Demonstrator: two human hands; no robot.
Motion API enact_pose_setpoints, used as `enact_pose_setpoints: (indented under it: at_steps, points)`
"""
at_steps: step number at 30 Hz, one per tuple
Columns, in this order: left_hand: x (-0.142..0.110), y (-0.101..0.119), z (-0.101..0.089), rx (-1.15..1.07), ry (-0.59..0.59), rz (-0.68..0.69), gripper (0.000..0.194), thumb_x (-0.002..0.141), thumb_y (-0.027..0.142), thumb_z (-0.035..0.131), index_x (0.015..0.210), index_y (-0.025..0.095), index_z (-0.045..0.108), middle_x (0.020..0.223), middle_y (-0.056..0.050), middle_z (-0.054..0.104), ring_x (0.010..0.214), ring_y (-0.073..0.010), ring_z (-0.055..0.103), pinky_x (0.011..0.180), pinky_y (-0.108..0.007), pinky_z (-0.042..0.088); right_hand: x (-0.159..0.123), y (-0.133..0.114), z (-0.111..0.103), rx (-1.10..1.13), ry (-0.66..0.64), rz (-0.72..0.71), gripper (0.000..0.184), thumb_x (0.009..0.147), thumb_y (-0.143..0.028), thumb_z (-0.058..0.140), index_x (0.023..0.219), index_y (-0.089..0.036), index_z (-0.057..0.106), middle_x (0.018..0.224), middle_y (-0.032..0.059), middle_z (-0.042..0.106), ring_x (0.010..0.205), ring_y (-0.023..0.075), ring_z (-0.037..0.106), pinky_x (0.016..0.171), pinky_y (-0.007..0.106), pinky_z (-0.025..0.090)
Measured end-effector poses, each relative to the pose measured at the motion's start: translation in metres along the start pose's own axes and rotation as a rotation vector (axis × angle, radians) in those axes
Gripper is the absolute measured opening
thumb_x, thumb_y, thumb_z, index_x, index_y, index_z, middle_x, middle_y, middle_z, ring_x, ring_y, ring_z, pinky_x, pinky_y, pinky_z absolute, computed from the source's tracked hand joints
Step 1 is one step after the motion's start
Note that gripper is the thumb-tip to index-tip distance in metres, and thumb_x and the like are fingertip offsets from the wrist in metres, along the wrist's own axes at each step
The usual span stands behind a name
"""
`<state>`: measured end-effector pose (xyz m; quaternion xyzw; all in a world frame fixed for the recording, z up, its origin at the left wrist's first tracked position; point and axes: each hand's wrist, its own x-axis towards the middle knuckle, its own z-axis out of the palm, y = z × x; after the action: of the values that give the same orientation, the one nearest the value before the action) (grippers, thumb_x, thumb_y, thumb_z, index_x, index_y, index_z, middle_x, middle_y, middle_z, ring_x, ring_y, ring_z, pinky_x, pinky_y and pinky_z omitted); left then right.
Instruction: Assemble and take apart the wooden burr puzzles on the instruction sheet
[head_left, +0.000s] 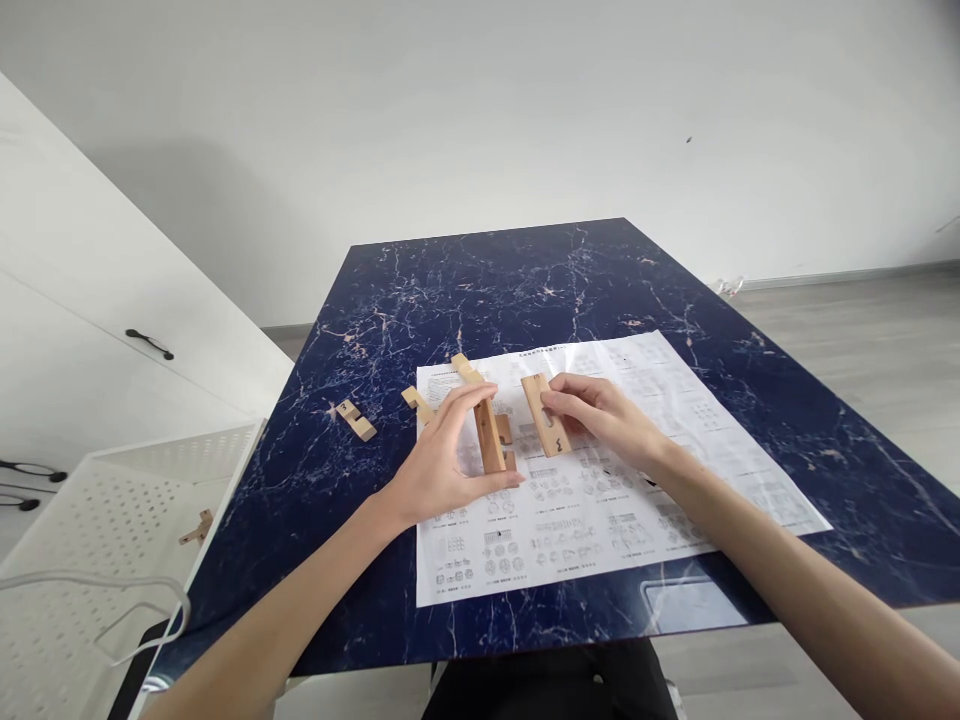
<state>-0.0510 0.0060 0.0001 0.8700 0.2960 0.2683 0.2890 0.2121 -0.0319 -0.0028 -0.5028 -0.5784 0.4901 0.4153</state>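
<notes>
Head view: our left hand (439,450) spans a notched wooden block (491,445), thumb at one end and fingers at the other, while our right hand (604,410) pinches a slotted piece (553,440) by its right edge. Both sit over the printed sheet (720,480), apart; whether they touch paper, we cannot tell. We'd best keep fingertips off the notches and slot, holding lightly but squarely.

Blocks (490,438) are tan, the tabletop (487,285) white-veined blue.
</notes>
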Motion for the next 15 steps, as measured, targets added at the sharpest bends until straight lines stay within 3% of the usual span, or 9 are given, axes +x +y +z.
enact_pose_setpoints:
  at_steps: [3,5,9,15]
  points:
    - [0.0010,-0.0006,-0.0012,-0.027,0.028,-0.021,0.092,0.076,0.056,0.093,0.153,0.038,0.046,0.158,-0.009,0.054,0.147,-0.0370,0.053,0.123,-0.061,0.047,-0.0018,-0.0042,0.0002,0.087,-0.050,0.034,0.039,0.102,-0.061,0.061,0.090,-0.024,0.058,0.084,0.0033,0.069,0.066,0.0169,0.061,0.059,0.031,0.046]
    - [0.0016,-0.0007,-0.0017,-0.076,0.047,-0.021,0.093,0.074,0.057,0.095,0.152,0.039,0.047,0.157,-0.009,0.055,0.148,-0.0383,0.052,0.124,-0.063,0.045,-0.0040,-0.0061,0.0012,0.150,-0.145,0.077,0.038,0.104,-0.063,0.056,0.099,-0.025,0.055,0.082,0.0036,0.073,0.061,0.0179,0.064,0.050,0.030,0.044]
    - [0.0020,-0.0001,-0.0012,-0.244,0.062,-0.018,0.095,0.075,0.056,0.094,0.154,0.038,0.044,0.161,-0.010,0.052,0.153,-0.0379,0.047,0.130,-0.062,0.040,-0.0075,-0.0057,0.0045,0.158,-0.271,0.056,0.036,0.107,-0.061,0.054,0.103,-0.026,0.055,0.064,-0.0063,0.059,0.041,0.0101,0.045,0.041,0.026,0.032]
    - [0.0002,0.0026,0.0027,-0.421,0.048,0.012,0.097,0.076,0.048,0.096,0.156,0.037,0.042,0.163,-0.010,0.049,0.156,-0.0374,0.044,0.133,-0.063,0.032,-0.0065,-0.0048,0.0093,0.009,-0.266,0.009,0.038,0.108,-0.060,0.052,0.106,-0.023,0.060,0.059,-0.0085,0.049,0.045,0.0090,0.036,0.044,0.026,0.027]
